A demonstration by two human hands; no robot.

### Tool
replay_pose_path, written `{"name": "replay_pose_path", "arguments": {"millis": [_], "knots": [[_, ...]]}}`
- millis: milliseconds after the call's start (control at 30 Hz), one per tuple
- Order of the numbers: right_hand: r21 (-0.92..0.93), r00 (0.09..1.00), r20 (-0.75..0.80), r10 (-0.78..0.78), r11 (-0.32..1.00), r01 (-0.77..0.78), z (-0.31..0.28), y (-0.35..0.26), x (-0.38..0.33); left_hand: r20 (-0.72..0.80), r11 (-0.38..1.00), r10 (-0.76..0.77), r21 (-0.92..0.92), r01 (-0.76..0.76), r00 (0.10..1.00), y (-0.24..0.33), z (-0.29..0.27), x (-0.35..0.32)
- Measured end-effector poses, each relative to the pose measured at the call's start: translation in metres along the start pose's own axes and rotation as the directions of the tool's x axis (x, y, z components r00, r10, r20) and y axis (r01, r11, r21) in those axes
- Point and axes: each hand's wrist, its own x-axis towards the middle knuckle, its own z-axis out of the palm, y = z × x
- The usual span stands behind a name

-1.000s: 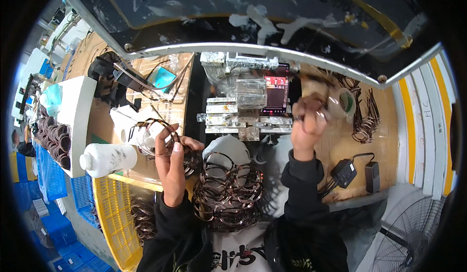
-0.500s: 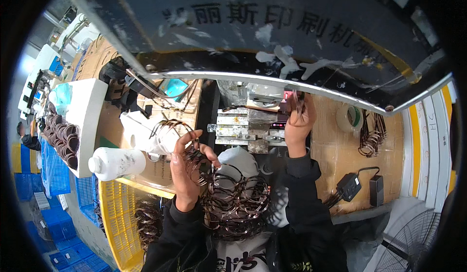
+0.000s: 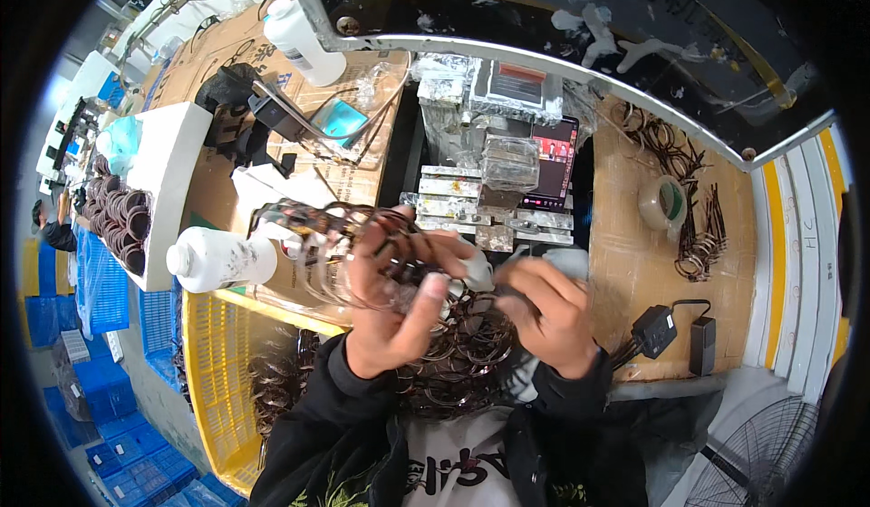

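My left hand point(image 3: 394, 303) is closed round a bundle of dark brown eyeglass frames point(image 3: 317, 226), which fans out to the left over the cardboard and is blurred by motion. Close beside it on the right, my right hand point(image 3: 548, 317) has its fingers curled inward. What they hold, if anything, is hidden. Under both hands a pile of similar eyeglass frames point(image 3: 462, 371) lies on my lap. Just beyond the hands stands a metal fixture point(image 3: 458, 185) with paint-stained bars. A phone point(image 3: 555, 163) with a lit screen leans at its right side.
A white bottle point(image 3: 222, 260) lies at the left, above a yellow basket point(image 3: 217, 389) with more frames inside. On the right-hand cardboard are a tape roll point(image 3: 662, 203), loose eyeglass frames point(image 3: 698, 253) and a black power adapter point(image 3: 654, 330). A dark machine panel point(image 3: 544, 9) overhangs the far side.
My right hand has come back from the fixture toward my left hand. My left hand now holds a bigger bundle of frames, further right. The view has shifted, showing more of the fixture and phone.
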Motion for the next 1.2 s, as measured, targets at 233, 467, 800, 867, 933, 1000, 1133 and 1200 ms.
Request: {"name": "replay_pose_path", "arguments": {"millis": [233, 467, 800, 867, 933, 1000, 1133, 1200], "knots": [[-0.097, 0.945, 0.27, 0.185, 0.982, -0.165, -0.004, -0.01, -0.036, -0.201, 0.982, -0.141, -0.155, 0.111, 0.969, -0.008, -0.016, 0.002], [0.104, 0.99, -0.015, 0.144, 0.985, -0.141, -0.05, -0.002, -0.042, -0.296, 0.974, -0.211, -0.144, 0.175, 0.932, -0.01, -0.031, 0.003], [0.773, 0.749, -0.48, 0.457, 0.623, 0.115, 0.039, 0.118, 0.052, -0.389, 0.984, -0.147, -0.152, 0.094, 0.909, -0.024, -0.021, 0.005], [0.692, 0.766, -0.492, 0.413, 0.719, 0.057, 0.045, 0.122, 0.062, -0.375, 0.981, -0.167, -0.153, 0.117, 0.912, -0.024, -0.021, 0.005], [0.595, 0.755, -0.561, 0.34, 0.8, 0.082, 0.051, 0.125, 0.068, -0.356, 0.975, -0.191, -0.173, 0.136, 0.915, -0.023, -0.022, 0.004], [0.599, 0.744, -0.591, 0.311, 0.787, 0.146, 0.054, 0.127, 0.071, -0.345, 0.963, -0.23, -0.219, 0.16, 0.91, -0.024, -0.023, 0.004], [0.5, 0.713, -0.609, 0.349, 0.866, 0.004, 0.053, 0.121, 0.061, -0.322, 0.947, -0.266, -0.264, 0.184, 0.908, -0.028, -0.022, 0.004], [0.662, 0.747, -0.582, 0.32, 0.72, 0.207, 0.047, 0.106, 0.048, -0.229, 0.89, -0.183, -0.452, 0.062, 0.956, -0.03, -0.02, 0.004]]}}
